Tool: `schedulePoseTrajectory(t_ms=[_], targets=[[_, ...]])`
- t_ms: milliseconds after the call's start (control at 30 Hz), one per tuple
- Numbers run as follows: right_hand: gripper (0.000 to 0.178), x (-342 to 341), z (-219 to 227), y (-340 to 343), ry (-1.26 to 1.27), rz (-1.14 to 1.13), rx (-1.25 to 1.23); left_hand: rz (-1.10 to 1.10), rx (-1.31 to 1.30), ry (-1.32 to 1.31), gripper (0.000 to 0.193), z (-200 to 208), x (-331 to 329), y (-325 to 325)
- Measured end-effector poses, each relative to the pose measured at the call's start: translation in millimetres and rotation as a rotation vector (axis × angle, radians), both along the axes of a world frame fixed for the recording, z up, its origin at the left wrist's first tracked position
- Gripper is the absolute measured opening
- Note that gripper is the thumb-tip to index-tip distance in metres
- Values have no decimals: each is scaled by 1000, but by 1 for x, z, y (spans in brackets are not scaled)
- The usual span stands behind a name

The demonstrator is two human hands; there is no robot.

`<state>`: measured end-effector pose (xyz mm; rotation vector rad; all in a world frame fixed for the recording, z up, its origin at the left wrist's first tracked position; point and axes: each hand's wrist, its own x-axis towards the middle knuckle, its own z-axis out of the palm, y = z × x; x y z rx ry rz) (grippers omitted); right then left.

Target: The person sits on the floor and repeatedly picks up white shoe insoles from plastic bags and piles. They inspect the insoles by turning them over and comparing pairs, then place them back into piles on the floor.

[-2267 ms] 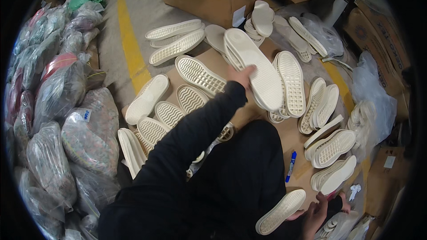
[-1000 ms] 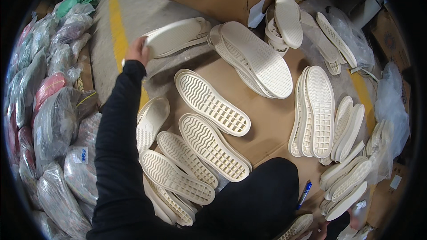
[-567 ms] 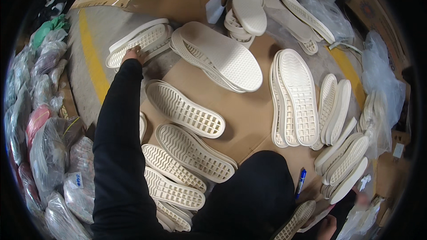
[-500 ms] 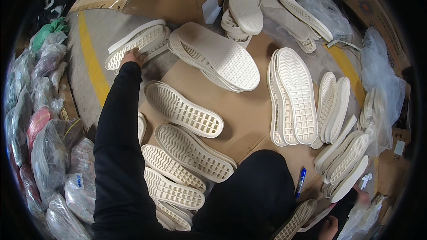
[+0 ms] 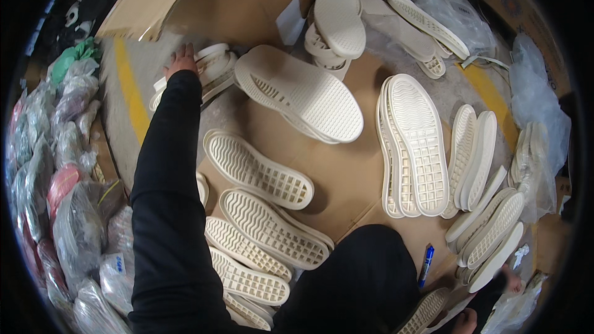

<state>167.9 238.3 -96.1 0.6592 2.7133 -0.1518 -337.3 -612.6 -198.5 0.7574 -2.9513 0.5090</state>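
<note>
My left hand reaches far forward at the upper left, fingers spread. It lies at a small pile of cream shoe soles, partly covering it; no sole is visibly gripped. At the lower right edge, a hand that appears to be my right hand shows only in part, its fingers mostly hidden. Next to it a narrow cream sole leans beside my dark-clothed knee. Whether that hand touches the sole, I cannot tell.
Larger soles lie ahead on brown cardboard. Grouped soles stand to the right, others to the left. A blue marker lies near my knee. Plastic-wrapped bundles line the left side. Another patch of skin is blurred.
My left hand has moved off the front sole toward the pile's far side, and its fingers have spread. The pile's soles look shifted. The whole view has moved slightly.
</note>
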Motion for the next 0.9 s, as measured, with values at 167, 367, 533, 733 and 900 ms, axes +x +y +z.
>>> schedulePoseTrajectory(t_ms=[167,367,533,733,900], targets=[[25,-22,-5,19,2,-48,14,143,122,-190,57,-8,-27,-1],[25,-17,-26,42,-1,-1,39,-16,-92,-222,34,-1,-27,-19],[24,7,-41,67,28,-79,-13,-231,-273,99,42,32,-4,-52],[24,18,-64,70,187,-67,-119,-225,-247,35,49,30,26,-11],[26,21,-52,52,186,-32,-119,-229,84,-81,89,-3,73,23]])
